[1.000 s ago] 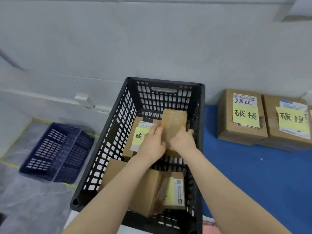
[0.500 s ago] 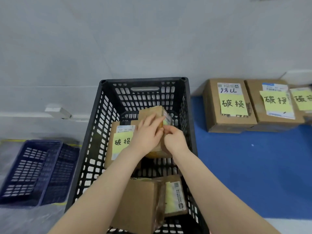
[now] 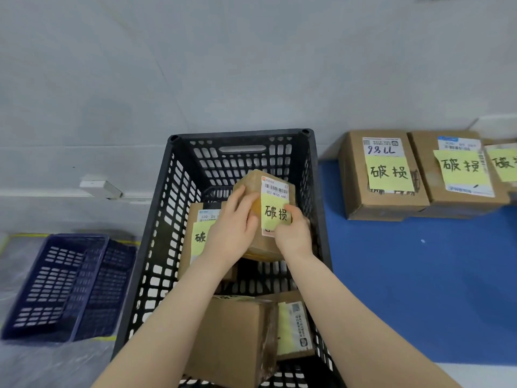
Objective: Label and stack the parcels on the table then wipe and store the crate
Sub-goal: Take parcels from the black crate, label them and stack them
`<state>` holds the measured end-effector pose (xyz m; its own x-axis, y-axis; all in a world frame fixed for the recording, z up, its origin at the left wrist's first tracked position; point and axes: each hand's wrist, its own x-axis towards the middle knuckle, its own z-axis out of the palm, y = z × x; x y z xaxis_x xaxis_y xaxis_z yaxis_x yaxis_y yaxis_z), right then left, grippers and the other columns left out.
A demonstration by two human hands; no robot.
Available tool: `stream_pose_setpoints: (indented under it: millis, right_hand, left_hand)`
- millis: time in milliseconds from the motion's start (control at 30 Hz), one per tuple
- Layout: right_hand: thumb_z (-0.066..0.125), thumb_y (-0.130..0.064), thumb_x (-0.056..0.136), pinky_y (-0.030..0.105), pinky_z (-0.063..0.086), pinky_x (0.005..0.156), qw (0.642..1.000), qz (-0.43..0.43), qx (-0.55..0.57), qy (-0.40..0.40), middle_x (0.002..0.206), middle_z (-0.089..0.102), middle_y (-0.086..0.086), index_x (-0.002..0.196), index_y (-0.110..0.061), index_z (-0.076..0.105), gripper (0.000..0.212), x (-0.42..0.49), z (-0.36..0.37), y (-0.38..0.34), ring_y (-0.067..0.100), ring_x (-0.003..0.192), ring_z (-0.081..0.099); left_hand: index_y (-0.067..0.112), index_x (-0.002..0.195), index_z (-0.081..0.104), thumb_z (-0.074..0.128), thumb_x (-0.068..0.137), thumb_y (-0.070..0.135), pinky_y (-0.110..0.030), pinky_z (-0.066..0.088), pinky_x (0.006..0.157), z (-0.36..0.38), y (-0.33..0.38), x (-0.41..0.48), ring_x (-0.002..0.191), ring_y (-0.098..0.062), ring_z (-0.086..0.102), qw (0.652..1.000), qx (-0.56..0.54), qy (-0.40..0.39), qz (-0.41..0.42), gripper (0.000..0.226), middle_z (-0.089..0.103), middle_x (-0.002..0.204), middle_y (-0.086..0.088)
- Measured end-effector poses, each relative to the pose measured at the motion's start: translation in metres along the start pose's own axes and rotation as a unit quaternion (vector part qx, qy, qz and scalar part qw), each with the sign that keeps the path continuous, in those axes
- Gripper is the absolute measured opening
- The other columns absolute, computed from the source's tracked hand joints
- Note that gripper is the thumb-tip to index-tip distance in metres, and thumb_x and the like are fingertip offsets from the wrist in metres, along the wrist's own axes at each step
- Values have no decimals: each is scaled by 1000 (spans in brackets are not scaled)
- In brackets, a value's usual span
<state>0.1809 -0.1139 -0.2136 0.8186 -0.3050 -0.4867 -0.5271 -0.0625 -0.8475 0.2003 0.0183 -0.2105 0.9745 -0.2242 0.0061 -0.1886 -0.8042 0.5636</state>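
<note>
A: What are the hands doing?

B: The left hand [image 3: 233, 229] is curled around the left side of a small brown cardboard parcel [image 3: 268, 191], and the right hand [image 3: 292, 233] grips its lower right corner, thumb lying on the yellow sticky note with handwritten characters [image 3: 275, 212] on its top face. Both are closed on it, holding it tilted above the inside of the tall black slotted plastic crate [image 3: 156, 247].

A: So which step is this?

B: I judge it the lift-out: the note is already on, and the parcel belongs with the labelled brown boxes [image 3: 383, 177] sitting in a row on the blue table top [image 3: 419, 275] to the right.

A: And next?

B: Clear the crate's right wall, carry it right, and set it on that row. Two more noted cardboard parcels remain inside: one [image 3: 197, 236] under the left wrist, one [image 3: 237, 340] nearest the camera.
</note>
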Motion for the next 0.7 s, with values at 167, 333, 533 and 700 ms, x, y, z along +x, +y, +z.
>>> stream_pose_setpoints:
  millis: [167,333,533,700]
  right_hand:
    - [52,0,89,1,36,83,982,-168,-86,-12,139,33,-3,136,-19,48,51,-15,-1,0,7,119,43]
    - [57,-11,90,-6,34,75,947,-268,-173,-41,149,23,-7,139,-18,46,51,-19,2,6,-24,113,33]
    - [57,-25,91,16,40,96,918,-329,-213,-57,152,21,-12,140,-24,46,50,-33,0,0,8,131,35]
    - [52,-30,89,16,32,96,887,-409,-212,-32,152,24,-13,138,-28,46,49,-68,-25,-33,12,130,36]
  left_hand:
    - [18,136,49,40,95,12,-27,40,98,-14,-13,-8,136,-13,32,998,0,37,45,43,21,158,2]
    - [31,138,46,36,96,31,-26,48,87,-18,-22,-24,123,9,31,999,-16,46,25,43,22,154,18]
    - [37,138,44,33,87,48,-34,54,74,-30,-7,-31,125,-13,44,996,42,75,-2,52,23,153,21]
    - [30,134,51,47,92,34,-33,53,80,-64,35,-48,127,-10,43,986,27,163,39,43,30,151,17]
